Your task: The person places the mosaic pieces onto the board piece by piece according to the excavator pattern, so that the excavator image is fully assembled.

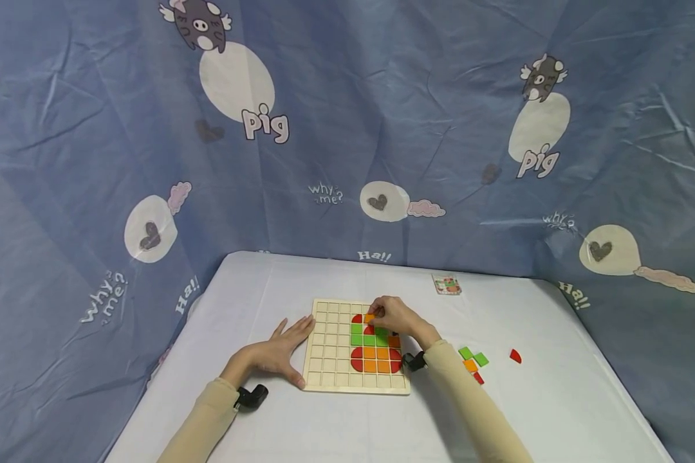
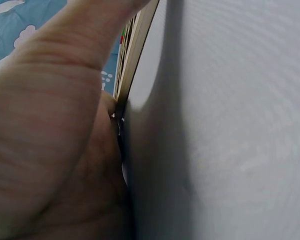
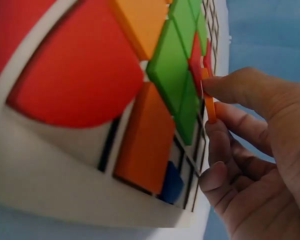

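Note:
A pale wooden grid board [image 1: 327, 350] lies on the table, its right part filled with red, orange and green tiles. My left hand [image 1: 275, 355] rests at the board's left edge, thumb and fingers spread wide. The left wrist view shows that hand close up beside the wooden rim [image 2: 137, 55]. At the upper right of the pattern, my right hand [image 1: 396, 316] pinches an orange square tile [image 3: 210, 107] between thumb and fingers. Near it sit green tiles [image 3: 171, 67], a red rounded tile [image 3: 85, 70] and a small dark blue piece [image 3: 171, 184]. My right hand hides the board's upper right corner.
Right of the board lie loose pieces: green squares [image 1: 481, 359], an orange square [image 1: 470, 366], a red piece [image 1: 478, 379] and, farther right, a red quarter-round [image 1: 515, 355]. A small printed picture card [image 1: 446, 285] lies near the back. Blue patterned cloth [image 1: 336, 141] hangs behind the white table [image 1: 556, 411].

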Tool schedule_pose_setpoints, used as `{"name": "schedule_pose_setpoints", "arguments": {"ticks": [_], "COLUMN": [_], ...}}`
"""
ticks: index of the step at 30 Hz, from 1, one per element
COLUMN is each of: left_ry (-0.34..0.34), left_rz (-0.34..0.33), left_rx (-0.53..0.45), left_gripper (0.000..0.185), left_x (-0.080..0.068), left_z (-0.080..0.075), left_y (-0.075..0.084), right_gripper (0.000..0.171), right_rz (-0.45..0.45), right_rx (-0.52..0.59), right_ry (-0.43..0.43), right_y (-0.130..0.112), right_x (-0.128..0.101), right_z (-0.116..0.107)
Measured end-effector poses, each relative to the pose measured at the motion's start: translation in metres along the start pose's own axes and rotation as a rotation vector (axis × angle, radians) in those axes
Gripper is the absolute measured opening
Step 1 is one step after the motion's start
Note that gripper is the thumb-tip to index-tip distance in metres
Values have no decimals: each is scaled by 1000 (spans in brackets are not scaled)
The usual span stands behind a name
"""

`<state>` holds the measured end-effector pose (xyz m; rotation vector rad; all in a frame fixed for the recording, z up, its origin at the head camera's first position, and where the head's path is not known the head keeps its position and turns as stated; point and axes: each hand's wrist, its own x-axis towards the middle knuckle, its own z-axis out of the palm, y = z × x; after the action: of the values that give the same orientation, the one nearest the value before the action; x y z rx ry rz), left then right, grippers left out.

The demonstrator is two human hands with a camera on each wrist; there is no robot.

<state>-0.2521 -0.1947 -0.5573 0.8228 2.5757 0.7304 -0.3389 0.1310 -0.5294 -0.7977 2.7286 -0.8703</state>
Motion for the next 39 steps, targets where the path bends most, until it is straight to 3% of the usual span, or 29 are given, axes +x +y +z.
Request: {"name": "schedule_pose_setpoints", "arguments": {"ticks": [14,21,31,39], "left_ry": [-11,-4,-2,3], "left_rz": [11,8,-14,4], "left_rx": [11,8,-2,-1], "left_gripper": [137,137,139,139], "left_x": [2,1,-2,-1], "left_z": [1,0,-3,-1], "left_y": [-2,0,5,5], "right_gripper": [12,13,14,26], "right_rz": [50,61,69,189], "right_rx": [58,89,77,130], "right_ry": [-46,18,155,252], "right_y": [-2,3,32,79], "right_x": [6,-6,-64,-137], "right_z": [0,-5,-41,-72]}}
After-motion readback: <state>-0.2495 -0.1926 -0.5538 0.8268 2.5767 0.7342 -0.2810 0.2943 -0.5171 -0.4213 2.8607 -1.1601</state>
